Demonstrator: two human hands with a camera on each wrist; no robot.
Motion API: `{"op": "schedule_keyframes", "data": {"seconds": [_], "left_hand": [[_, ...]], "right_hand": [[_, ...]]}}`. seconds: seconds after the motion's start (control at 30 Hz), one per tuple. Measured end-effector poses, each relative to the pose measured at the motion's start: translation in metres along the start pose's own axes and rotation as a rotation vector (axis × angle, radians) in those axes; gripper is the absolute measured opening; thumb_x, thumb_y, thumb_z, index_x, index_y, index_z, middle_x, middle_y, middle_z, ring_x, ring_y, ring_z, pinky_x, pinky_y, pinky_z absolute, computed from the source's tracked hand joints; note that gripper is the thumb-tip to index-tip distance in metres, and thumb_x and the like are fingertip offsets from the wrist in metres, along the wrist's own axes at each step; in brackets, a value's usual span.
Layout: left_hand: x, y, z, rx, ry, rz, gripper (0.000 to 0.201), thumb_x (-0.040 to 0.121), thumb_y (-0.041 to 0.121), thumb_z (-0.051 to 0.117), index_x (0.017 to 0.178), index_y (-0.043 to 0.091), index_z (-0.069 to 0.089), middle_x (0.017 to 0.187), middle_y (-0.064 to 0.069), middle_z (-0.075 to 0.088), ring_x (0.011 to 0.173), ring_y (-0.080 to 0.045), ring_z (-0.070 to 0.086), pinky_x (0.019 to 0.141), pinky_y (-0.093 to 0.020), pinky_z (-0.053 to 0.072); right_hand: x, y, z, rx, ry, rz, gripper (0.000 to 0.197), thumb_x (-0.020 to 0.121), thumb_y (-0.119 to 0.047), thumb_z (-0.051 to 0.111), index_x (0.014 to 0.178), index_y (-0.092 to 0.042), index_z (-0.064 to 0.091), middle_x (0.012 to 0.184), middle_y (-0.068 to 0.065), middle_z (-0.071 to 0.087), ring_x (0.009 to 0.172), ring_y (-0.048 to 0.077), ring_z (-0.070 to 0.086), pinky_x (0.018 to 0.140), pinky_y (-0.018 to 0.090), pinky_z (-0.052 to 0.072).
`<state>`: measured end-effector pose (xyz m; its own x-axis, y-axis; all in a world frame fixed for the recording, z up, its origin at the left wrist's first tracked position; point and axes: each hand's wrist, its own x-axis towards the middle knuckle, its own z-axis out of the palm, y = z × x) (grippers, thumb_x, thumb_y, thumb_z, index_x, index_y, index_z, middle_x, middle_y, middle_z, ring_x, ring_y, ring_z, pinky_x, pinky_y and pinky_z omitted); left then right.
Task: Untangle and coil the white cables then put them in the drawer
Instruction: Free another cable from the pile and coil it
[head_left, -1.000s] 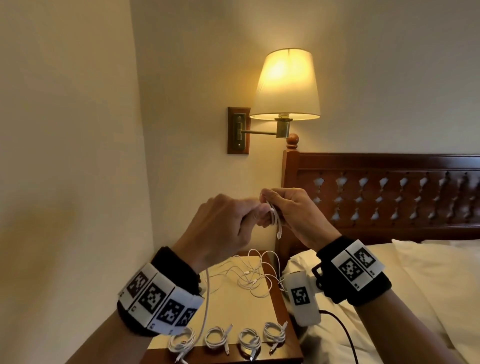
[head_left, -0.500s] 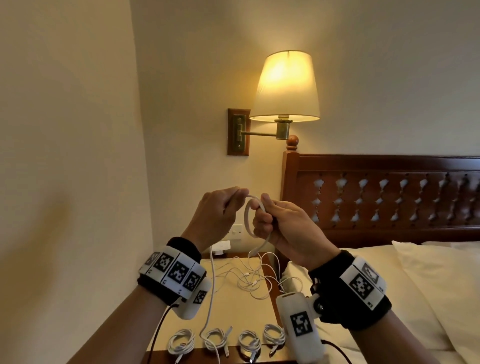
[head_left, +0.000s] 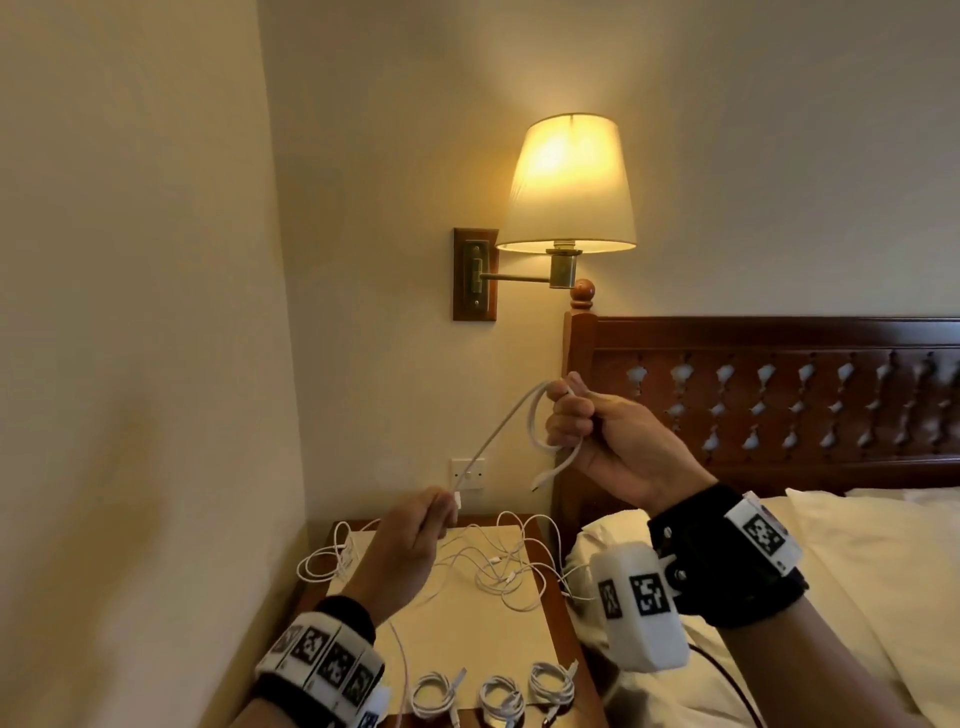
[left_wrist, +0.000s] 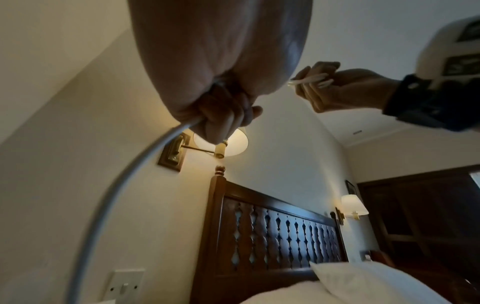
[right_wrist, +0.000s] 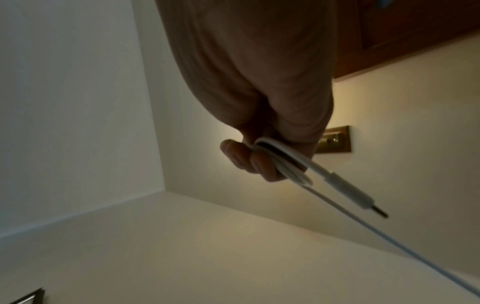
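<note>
My right hand (head_left: 569, 410) is raised in front of the headboard and grips a small loop of a white cable (head_left: 498, 434), whose plug end (head_left: 537, 486) dangles below it. From the loop the cable runs down and left to my left hand (head_left: 444, 512), which pinches it over the nightstand. In the right wrist view the loop (right_wrist: 280, 160) is wound round the fingers, with the plug (right_wrist: 348, 191) sticking out. The left wrist view shows the cable (left_wrist: 130, 174) leaving my fist. Tangled white cables (head_left: 498, 569) lie on the nightstand. No drawer is in view.
Three coiled cables (head_left: 434, 693) (head_left: 501, 696) (head_left: 553, 680) lie along the front edge of the wooden nightstand (head_left: 563, 634). A lit wall lamp (head_left: 569, 182) hangs above. The bed with its pillow (head_left: 857, 571) and dark headboard (head_left: 779, 395) is on the right. A wall is close on the left.
My left hand has dropped down and left, away from the right hand, drawing out a length of cable. The right hand keeps the loop and has shifted slightly right.
</note>
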<state>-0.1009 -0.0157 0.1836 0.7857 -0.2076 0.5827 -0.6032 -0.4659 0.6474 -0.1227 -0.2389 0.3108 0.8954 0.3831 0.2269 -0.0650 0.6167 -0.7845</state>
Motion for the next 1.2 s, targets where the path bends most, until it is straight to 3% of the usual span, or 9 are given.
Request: {"op": "schedule_keyframes", "data": {"seconds": [0.17,0.23,0.4,0.53,0.63,0.87,1.0,1.1,1.2], "left_hand": [[-0.022,0.048,0.004,0.283,-0.402,0.118,0.038,0.103,0.028,0.037,0.067,0.024,0.045,0.06,0.007,0.046,0.058,-0.009,0.042,0.06,-0.028,0.037],[-0.018,0.083,-0.003,0.321,-0.45,0.226,0.038,0.103,0.036,0.035,0.069,0.022,0.047,0.059,0.007,0.046,0.056,-0.011,0.043,0.059,-0.029,0.038],[0.001,0.133,-0.027,0.295,-0.256,0.429,0.029,0.102,0.033,0.041,0.073,0.037,0.043,0.055,0.015,0.042,0.049,-0.007,0.044,0.052,-0.013,0.03],[0.019,0.135,-0.037,0.284,-0.059,0.476,0.02,0.099,0.037,0.038,0.083,0.03,0.049,0.057,0.022,0.041,0.051,-0.001,0.05,0.049,-0.007,0.032],[0.033,0.125,-0.038,0.291,-0.003,0.483,0.023,0.101,0.039,0.036,0.086,0.029,0.051,0.06,0.023,0.045,0.054,0.0,0.053,0.051,-0.006,0.035],[0.055,0.091,-0.034,0.226,0.134,0.328,0.026,0.099,0.04,0.037,0.085,0.023,0.051,0.062,0.015,0.05,0.059,-0.004,0.053,0.055,-0.01,0.036],[0.055,0.08,-0.027,-0.082,-0.028,0.104,0.038,0.097,0.047,0.037,0.103,0.022,0.064,0.076,0.014,0.065,0.067,-0.002,0.058,0.063,-0.018,0.047],[0.052,0.079,-0.025,-0.382,-0.146,-0.137,0.044,0.09,0.053,0.043,0.079,0.016,0.065,0.057,0.004,0.041,0.052,-0.011,0.034,0.052,-0.026,0.032],[0.054,0.077,-0.021,-0.546,-0.163,-0.225,0.061,0.092,0.054,0.044,0.102,-0.004,0.062,0.066,-0.008,0.038,0.056,-0.015,0.031,0.051,-0.027,0.03]], "right_hand": [[0.007,0.001,0.0,-0.273,0.058,-0.042,0.03,0.103,-0.025,0.036,0.087,-0.008,0.055,0.064,0.0,0.049,0.054,0.01,0.047,0.056,0.02,0.047],[0.01,0.008,0.003,-0.4,0.059,-0.06,0.03,0.104,-0.026,0.037,0.088,-0.008,0.055,0.067,0.002,0.052,0.057,0.011,0.05,0.058,0.021,0.049],[0.005,0.02,0.014,-0.613,0.029,-0.125,0.032,0.105,-0.023,0.037,0.089,-0.005,0.058,0.066,0.004,0.057,0.057,0.012,0.054,0.059,0.02,0.048],[0.002,0.023,0.01,-0.69,0.037,-0.106,0.041,0.103,-0.028,0.04,0.1,0.006,0.063,0.074,0.011,0.058,0.063,0.015,0.056,0.06,0.02,0.052],[-0.002,0.027,0.012,-0.685,-0.004,-0.086,0.038,0.105,-0.024,0.036,0.095,0.0,0.063,0.071,0.009,0.058,0.061,0.015,0.057,0.061,0.021,0.051],[-0.004,0.032,0.018,-0.446,-0.041,-0.038,0.037,0.104,-0.028,0.034,0.092,-0.004,0.059,0.062,0.003,0.048,0.057,0.015,0.046,0.059,0.023,0.046],[-0.003,0.031,0.018,-0.364,-0.048,0.034,0.038,0.105,-0.028,0.031,0.09,-0.006,0.058,0.059,0.0,0.042,0.054,0.013,0.043,0.055,0.02,0.044],[-0.002,0.031,0.015,-0.22,-0.057,0.11,0.036,0.105,-0.028,0.032,0.088,-0.006,0.056,0.057,-0.001,0.04,0.054,0.011,0.042,0.053,0.02,0.042],[-0.001,0.033,0.017,-0.082,-0.062,0.131,0.034,0.103,-0.026,0.033,0.087,-0.006,0.055,0.056,0.0,0.043,0.052,0.011,0.044,0.054,0.02,0.043]]}}
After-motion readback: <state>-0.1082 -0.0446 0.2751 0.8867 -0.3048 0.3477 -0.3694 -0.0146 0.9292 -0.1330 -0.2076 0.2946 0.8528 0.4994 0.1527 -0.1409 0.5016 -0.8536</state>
